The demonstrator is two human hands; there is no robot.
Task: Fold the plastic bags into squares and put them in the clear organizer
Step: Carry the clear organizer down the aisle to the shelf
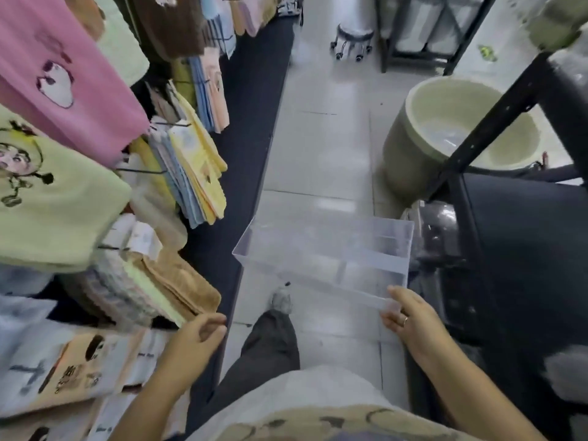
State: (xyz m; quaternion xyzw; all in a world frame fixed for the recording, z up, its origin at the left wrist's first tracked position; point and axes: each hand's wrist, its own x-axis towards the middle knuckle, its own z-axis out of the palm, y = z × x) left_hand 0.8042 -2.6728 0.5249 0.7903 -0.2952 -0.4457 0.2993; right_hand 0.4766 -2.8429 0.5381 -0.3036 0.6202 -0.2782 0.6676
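Tiled shop floor [318, 154], towels [63, 74] upper left. Centre: clear organizer [324, 249] held up, left hand [197, 338] & right hand [410, 316] fingers curled on near corners. Risk: slick walls slip, organizer drops.

Left side: pink towel [63, 74] upper left, green towel [47, 202] below it, yellow and blue cloths [194, 173] on hooks, tan folded towels [178, 281] lower left; pale green tub [458, 128] and black rack frame [496, 122] upper right, wheeled stool [353, 39] top centre, grey tiled floor [318, 148].

Near edge of the clear organizer [321, 249] barely discernible; left hand [197, 335] contact unclear.
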